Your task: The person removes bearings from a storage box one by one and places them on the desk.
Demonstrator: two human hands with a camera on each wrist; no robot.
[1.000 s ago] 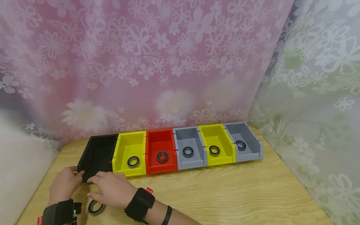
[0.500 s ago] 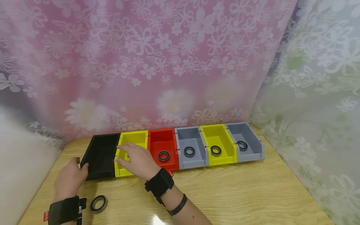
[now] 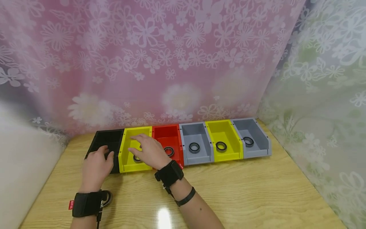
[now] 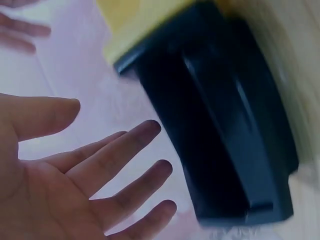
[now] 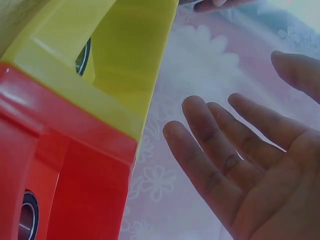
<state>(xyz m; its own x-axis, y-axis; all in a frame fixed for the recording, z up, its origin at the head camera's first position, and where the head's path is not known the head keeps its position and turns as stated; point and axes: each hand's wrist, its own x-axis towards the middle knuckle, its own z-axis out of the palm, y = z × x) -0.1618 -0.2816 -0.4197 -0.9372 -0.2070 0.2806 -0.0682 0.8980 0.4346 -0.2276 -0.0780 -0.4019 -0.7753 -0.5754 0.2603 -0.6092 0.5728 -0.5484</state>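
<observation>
My left hand (image 3: 96, 165) hovers above the front of the black bin (image 4: 220, 115), fingers spread and holding nothing. Over the left yellow bin (image 3: 125, 156) is my right hand (image 3: 151, 151), also with loose fingers and an empty palm, as the right wrist view shows. A ball bearing (image 3: 138, 159) lies in that yellow bin, partly covered by the right hand. Another bearing (image 3: 108, 197) rests on the table in front of the black bin, half hidden behind the left wrist strap. The red bin (image 3: 166, 132) holds a bearing (image 3: 169, 151) beside my right hand.
To the right the row continues with a grey bin (image 3: 192, 130), a second yellow bin (image 3: 218, 128) and another grey bin (image 3: 245, 125), each with one bearing inside. A floral curtain (image 3: 177, 70) hangs behind the wooden table (image 3: 228, 190).
My right hand has left the black bin's front edge and moved right over the yellow bin. My left hand has let go of the black bin's left front corner and shifted right and up.
</observation>
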